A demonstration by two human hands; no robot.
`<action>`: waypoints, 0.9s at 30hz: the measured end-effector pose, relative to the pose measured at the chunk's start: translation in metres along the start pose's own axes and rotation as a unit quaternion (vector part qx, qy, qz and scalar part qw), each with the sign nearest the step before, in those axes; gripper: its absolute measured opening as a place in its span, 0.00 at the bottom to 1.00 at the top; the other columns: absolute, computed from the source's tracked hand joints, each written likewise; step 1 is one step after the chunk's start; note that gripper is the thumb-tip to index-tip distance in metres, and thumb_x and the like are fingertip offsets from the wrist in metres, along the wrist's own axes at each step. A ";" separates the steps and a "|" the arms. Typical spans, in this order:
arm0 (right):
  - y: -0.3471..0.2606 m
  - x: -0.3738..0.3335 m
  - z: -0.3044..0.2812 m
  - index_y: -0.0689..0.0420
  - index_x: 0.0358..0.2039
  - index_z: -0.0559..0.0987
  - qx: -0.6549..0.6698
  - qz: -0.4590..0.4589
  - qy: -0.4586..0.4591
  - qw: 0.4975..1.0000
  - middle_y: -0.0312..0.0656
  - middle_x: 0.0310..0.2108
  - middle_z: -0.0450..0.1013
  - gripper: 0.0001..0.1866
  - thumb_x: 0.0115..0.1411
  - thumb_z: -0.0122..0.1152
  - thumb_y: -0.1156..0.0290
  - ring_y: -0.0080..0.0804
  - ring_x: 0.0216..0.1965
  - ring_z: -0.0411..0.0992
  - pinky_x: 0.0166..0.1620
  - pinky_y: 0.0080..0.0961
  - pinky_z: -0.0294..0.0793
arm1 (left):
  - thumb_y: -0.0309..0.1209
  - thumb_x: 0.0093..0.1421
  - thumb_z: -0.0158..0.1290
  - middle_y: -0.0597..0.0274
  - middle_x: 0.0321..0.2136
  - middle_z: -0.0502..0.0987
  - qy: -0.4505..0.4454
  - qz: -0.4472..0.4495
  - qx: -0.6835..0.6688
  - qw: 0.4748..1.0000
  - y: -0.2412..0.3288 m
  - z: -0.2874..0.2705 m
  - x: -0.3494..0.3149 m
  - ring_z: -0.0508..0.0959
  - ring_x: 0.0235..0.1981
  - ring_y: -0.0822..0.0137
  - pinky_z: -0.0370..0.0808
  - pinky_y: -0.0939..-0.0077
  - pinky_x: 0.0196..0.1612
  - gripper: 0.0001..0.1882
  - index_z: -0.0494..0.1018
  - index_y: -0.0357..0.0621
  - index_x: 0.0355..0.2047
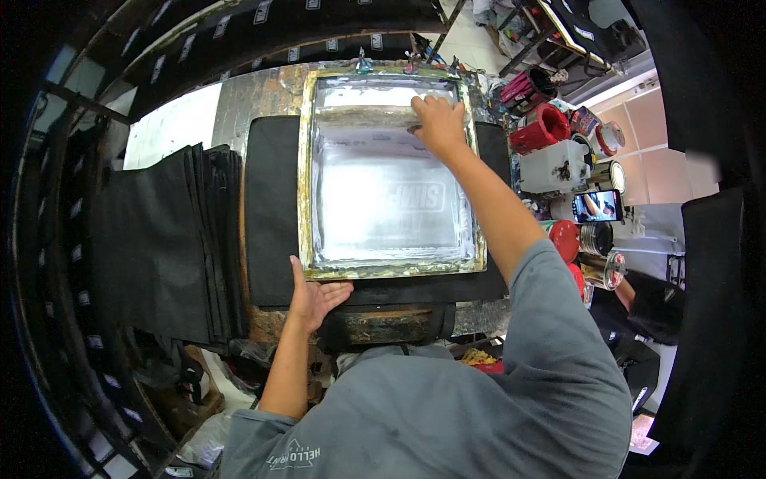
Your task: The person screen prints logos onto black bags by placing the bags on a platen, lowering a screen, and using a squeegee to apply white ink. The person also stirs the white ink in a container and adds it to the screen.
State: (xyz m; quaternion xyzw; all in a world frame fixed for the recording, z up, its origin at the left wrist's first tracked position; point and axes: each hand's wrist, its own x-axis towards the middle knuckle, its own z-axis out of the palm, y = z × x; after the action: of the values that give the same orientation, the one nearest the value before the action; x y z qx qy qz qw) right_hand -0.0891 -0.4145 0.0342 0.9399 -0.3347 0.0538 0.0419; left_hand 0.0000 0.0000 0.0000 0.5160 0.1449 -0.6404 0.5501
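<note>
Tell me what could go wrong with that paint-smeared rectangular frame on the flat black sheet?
The open left hand is right by the near edge of the paint-smeared rectangular frame, so fingers might get pinched if it shifts.

The right hand grips a long grey-brown bar beside a bright white, paint-like patch; a slip could smear it.

The red cylindrical tub, crowded among containers, might tip if bumped.
</note>
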 end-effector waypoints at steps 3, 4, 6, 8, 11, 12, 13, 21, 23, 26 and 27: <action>-0.027 0.000 0.038 0.46 0.47 0.75 0.033 0.016 0.071 0.997 0.35 0.42 0.76 0.25 0.50 0.77 0.64 0.38 0.48 0.74 0.52 0.50 0.63 | 0.70 0.64 0.47 0.35 0.35 0.82 0.045 -0.016 0.224 0.973 0.049 -0.018 -0.020 0.85 0.37 0.52 0.83 0.65 0.42 0.44 0.76 0.32 0.46; -0.022 -0.006 0.050 0.46 0.46 0.75 0.020 0.007 0.090 0.996 0.35 0.41 0.76 0.25 0.49 0.77 0.65 0.38 0.47 0.74 0.51 0.49 0.63 | 0.66 0.65 0.51 0.38 0.33 0.82 0.073 0.048 0.316 0.945 0.054 -0.006 -0.016 0.84 0.34 0.53 0.82 0.65 0.38 0.39 0.77 0.34 0.44; -0.007 -0.015 0.051 0.46 0.45 0.76 0.000 -0.017 0.112 0.994 0.35 0.39 0.76 0.21 0.50 0.73 0.68 0.38 0.45 0.74 0.50 0.48 0.64 | 0.57 0.66 0.58 0.42 0.33 0.82 0.136 0.223 0.472 0.842 0.064 0.027 -0.002 0.83 0.33 0.54 0.79 0.63 0.34 0.30 0.79 0.35 0.41; -0.005 -0.014 0.037 0.45 0.43 0.78 0.015 -0.032 0.128 0.991 0.34 0.36 0.76 0.15 0.53 0.65 0.74 0.38 0.42 0.75 0.49 0.47 0.65 | 0.51 0.63 0.63 0.45 0.37 0.80 0.177 0.478 0.569 0.646 0.094 0.057 0.032 0.80 0.39 0.53 0.76 0.60 0.40 0.26 0.80 0.37 0.44; 0.000 -0.018 0.038 0.45 0.42 0.79 -0.013 -0.032 0.121 0.992 0.35 0.36 0.76 0.15 0.53 0.67 0.72 0.38 0.42 0.75 0.48 0.46 0.66 | 0.49 0.59 0.66 0.47 0.43 0.78 0.187 0.699 0.605 0.333 0.146 0.123 0.074 0.76 0.50 0.49 0.70 0.53 0.54 0.26 0.79 0.39 0.45; 0.001 -0.021 0.034 0.46 0.42 0.78 -0.011 -0.031 0.108 0.994 0.35 0.36 0.76 0.14 0.54 0.67 0.72 0.38 0.42 0.75 0.48 0.46 0.66 | 0.50 0.59 0.65 0.48 0.43 0.78 0.191 0.694 0.620 0.312 0.156 0.132 0.089 0.76 0.48 0.49 0.70 0.53 0.54 0.26 0.79 0.38 0.44; -0.003 -0.029 0.030 0.46 0.42 0.78 -0.008 -0.033 0.095 0.995 0.35 0.36 0.76 0.14 0.54 0.66 0.71 0.38 0.42 0.75 0.48 0.46 0.66 | 0.50 0.59 0.65 0.49 0.42 0.78 0.198 0.686 0.636 0.292 0.160 0.137 0.105 0.76 0.47 0.49 0.70 0.54 0.53 0.27 0.78 0.38 0.44; -0.021 -0.081 0.031 0.46 0.38 0.76 -0.014 -0.039 0.087 0.995 0.34 0.33 0.73 0.09 0.57 0.64 0.70 0.36 0.39 0.74 0.44 0.40 0.67 | 0.47 0.56 0.67 0.59 0.35 0.75 0.174 0.600 0.715 0.315 0.140 0.111 0.141 0.74 0.39 0.57 0.71 0.60 0.48 0.21 0.76 0.42 0.36; -0.024 -0.096 0.031 0.46 0.37 0.76 -0.002 -0.053 0.103 0.993 0.34 0.32 0.73 0.09 0.56 0.63 0.71 0.36 0.37 0.73 0.42 0.39 0.67 | 0.48 0.55 0.67 0.60 0.34 0.74 0.179 0.578 0.727 0.324 0.127 0.104 0.134 0.74 0.39 0.58 0.70 0.61 0.47 0.22 0.76 0.43 0.35; -0.033 -0.120 0.023 0.46 0.36 0.76 0.015 -0.064 0.105 0.992 0.34 0.31 0.72 0.08 0.56 0.63 0.70 0.36 0.35 0.72 0.41 0.38 0.66 | 0.49 0.53 0.67 0.60 0.34 0.74 0.184 0.560 0.739 0.327 0.107 0.093 0.120 0.73 0.37 0.58 0.70 0.61 0.45 0.22 0.75 0.43 0.33; -0.035 -0.127 0.019 0.46 0.35 0.76 0.021 -0.066 0.102 0.992 0.34 0.31 0.72 0.07 0.56 0.63 0.70 0.36 0.35 0.72 0.40 0.38 0.65 | 0.49 0.53 0.67 0.60 0.34 0.74 0.185 0.557 0.741 0.327 0.101 0.090 0.115 0.73 0.37 0.59 0.70 0.61 0.45 0.23 0.75 0.43 0.33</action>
State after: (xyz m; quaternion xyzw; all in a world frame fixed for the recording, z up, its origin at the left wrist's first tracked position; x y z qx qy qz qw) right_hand -0.1635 -0.3099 -0.0027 0.9502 -0.2642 0.1538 0.0601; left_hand 0.0569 -0.1671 -0.0181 0.7753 -0.6128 0.0854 0.1272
